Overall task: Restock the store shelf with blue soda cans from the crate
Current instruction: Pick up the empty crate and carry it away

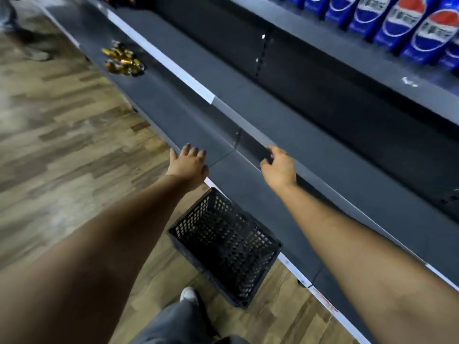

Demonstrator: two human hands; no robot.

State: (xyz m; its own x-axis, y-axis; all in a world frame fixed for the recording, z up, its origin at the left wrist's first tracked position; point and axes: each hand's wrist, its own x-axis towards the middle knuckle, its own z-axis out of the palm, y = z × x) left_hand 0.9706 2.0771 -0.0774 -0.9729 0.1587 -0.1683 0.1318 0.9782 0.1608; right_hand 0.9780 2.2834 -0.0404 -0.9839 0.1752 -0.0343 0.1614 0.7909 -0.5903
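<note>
both hands are out in front and carry nothing: the left hand has its fingers spread and relaxed over the front of the lowest shelf, and the right hand hangs with fingers loosely curled just above the edge of the next shelf up, though contact cannot be made out. the black plastic crate sits on the wooden floor, tight against the shelf base, between the two forearms; its mesh interior looks bare, with no cans visible in it.

the step in hand reads as either a final check or a reach back toward the crate. to do it well, look straight down into the crate and confirm it is truly emptied before going further; if a can is left, take it round the body with a full-hand grip and stand it upright with its label facing out, in line with the row.

the blue soda cans stand on the upper shelf at top right, packed side by side in a row, blue with a red, white and blue round logo; the print is blurred. a small heap of gold-wrapped sweets lies further along the lowest shelf.
</note>
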